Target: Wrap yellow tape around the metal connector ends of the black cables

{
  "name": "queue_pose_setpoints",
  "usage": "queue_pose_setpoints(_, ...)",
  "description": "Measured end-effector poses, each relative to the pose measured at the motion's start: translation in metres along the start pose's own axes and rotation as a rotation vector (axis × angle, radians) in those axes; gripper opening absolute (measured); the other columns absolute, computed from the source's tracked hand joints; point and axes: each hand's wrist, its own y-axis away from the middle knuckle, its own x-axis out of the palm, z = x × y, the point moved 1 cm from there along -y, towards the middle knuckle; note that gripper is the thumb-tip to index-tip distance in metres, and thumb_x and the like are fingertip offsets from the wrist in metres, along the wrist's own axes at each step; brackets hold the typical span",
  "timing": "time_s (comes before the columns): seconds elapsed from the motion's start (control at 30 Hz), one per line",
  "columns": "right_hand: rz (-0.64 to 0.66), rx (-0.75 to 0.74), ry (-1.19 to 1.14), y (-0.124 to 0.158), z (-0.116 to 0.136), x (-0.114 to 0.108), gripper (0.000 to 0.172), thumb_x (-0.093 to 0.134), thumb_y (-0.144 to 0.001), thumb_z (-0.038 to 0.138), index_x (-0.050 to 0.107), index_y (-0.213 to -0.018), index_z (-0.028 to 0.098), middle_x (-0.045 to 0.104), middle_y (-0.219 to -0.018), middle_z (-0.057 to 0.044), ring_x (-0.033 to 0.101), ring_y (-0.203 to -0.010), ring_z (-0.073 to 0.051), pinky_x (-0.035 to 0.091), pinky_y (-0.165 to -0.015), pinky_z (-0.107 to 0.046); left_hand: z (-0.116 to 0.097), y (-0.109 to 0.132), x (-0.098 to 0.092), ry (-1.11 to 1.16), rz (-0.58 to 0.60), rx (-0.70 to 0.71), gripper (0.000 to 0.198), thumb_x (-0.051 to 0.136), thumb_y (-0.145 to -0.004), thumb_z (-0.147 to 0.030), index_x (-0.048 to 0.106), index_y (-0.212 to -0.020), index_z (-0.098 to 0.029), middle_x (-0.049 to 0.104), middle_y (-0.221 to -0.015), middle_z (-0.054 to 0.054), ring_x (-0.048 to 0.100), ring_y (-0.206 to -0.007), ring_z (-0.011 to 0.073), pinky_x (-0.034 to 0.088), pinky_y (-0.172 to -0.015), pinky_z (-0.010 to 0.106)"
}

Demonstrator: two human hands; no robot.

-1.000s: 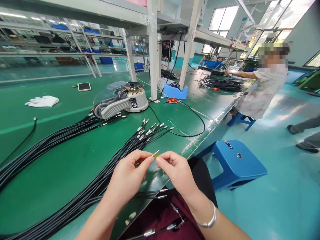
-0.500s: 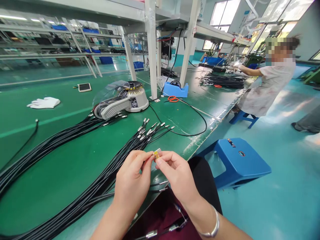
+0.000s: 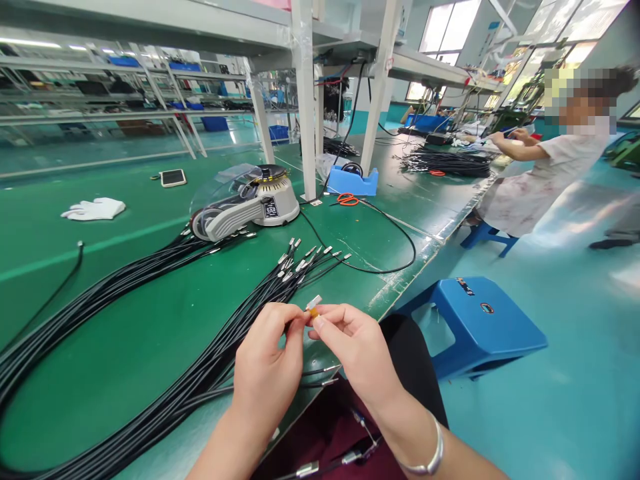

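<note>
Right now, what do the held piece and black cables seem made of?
The piece looks like shiny metal, with a yellow patch, perhaps tape; too small to confirm. The black cables look like matte rubber or plastic sheathing, curving softly.

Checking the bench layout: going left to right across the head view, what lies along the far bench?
White glove → phone → tape dispenser → blue plastic stand → black cable bundle → seated co-worker

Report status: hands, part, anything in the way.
Left hand and right hand pinching small silver-and-yellow fitting. Black cable bundle under left hand.
</note>
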Motion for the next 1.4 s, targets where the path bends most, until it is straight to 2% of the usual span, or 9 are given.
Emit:
queue_pose_setpoints(0.1,0.006,0.057,-0.036,-0.0022,0.0012,0.0004,0.013,0.069,-0.07,0.026,0.064,-0.065,0.015,0.068,-0.091,-0.007,0.066,-0.085,-0.02,0.055,-0.08,-0.036,-0.0007,-0.0008,-0.0025,-0.035,0.002,0.133,0.017,0.049,-0.085,-0.01,0.06,-0.082,-0.022,0.062,-0.08,-0.002,0.06,-0.071,0.009,0.047,-0.065,0.019)
queue_pose_setpoints(0.2,0.015,0.089,-0.053,-0.0039,0.0032,0.0014,0.013,0.07,-0.068,0.026,0.063,-0.064,0.016,0.068,-0.089,-0.005,0.066,-0.08,-0.018,0.056,-0.078,-0.034,-0.0011,-0.0012,-0.0039,-0.083,-0.008,0.203,0.021,0.048,-0.084,-0.008,0.062,-0.085,-0.023,0.062,-0.08,-0.001,0.06,-0.07,0.0087,0.047,-0.063,0.019)
queue_pose_setpoints(0.37,0.027,0.068,0.024,-0.0063,0.0028,0.0008,0.015,0.07,-0.07,0.027,0.061,-0.064,0.016,0.07,-0.085,-0.005,0.067,-0.077,-0.017,0.055,-0.077,-0.033,0.0009,-0.0001,-0.0039,-0.131,-0.013,0.22,0.025,0.046,-0.084,-0.009,0.066,-0.086,-0.024,0.062,-0.078,0.0,0.06,-0.066,0.0091,0.047,-0.058,0.019)
queue_pose_setpoints(0.8,0.048,0.043,0.066,-0.0075,0.0008,-0.0006,0.011,0.064,-0.073,0.024,0.058,-0.066,0.017,0.07,-0.083,-0.005,0.065,-0.072,-0.017,0.054,-0.075,-0.036,0.0008,0.0004,-0.0027,-0.139,-0.045,0.226,0.024,0.05,-0.085,-0.007,0.066,-0.095,-0.022,0.061,-0.08,-0.001,0.059,-0.068,0.0077,0.045,-0.062,0.017)
queue_pose_setpoints(1.13,0.054,0.031,0.109,-0.0095,0.0013,-0.0021,0.013,0.065,-0.074,0.027,0.059,-0.068,0.017,0.069,-0.078,-0.004,0.066,-0.074,-0.018,0.054,-0.075,-0.035,0.0003,0.001,-0.0033,-0.128,-0.032,0.206,0.023,0.051,-0.086,-0.009,0.064,-0.1,-0.021,0.062,-0.084,-0.001,0.06,-0.072,0.0085,0.045,-0.068,0.018)
queue_pose_setpoints(1.27,0.052,0.015,0.164,-0.0104,-0.0026,-0.0023,0.016,0.064,-0.077,0.031,0.062,-0.073,0.016,0.067,-0.073,-0.003,0.065,-0.074,-0.018,0.053,-0.074,-0.033,0.0014,-0.0021,-0.0009,-0.149,-0.034,0.123,0.017,0.053,-0.086,-0.016,0.063,-0.101,-0.018,0.063,-0.087,0.001,0.06,-0.077,0.01,0.046,-0.071,0.019)
queue_pose_setpoints(1.4,0.023,-0.014,0.217,-0.0094,-0.0048,-0.0019,0.018,0.063,-0.078,0.033,0.061,-0.074,0.017,0.064,-0.07,0.0,0.062,-0.07,-0.015,0.051,-0.07,-0.029,0.0034,-0.006,-0.0011,-0.129,0.043,-0.01,0.011,0.052,-0.087,-0.023,0.063,-0.087,-0.019,0.064,-0.082,0.0,0.061,-0.073,0.0117,0.047,-0.068,0.022)
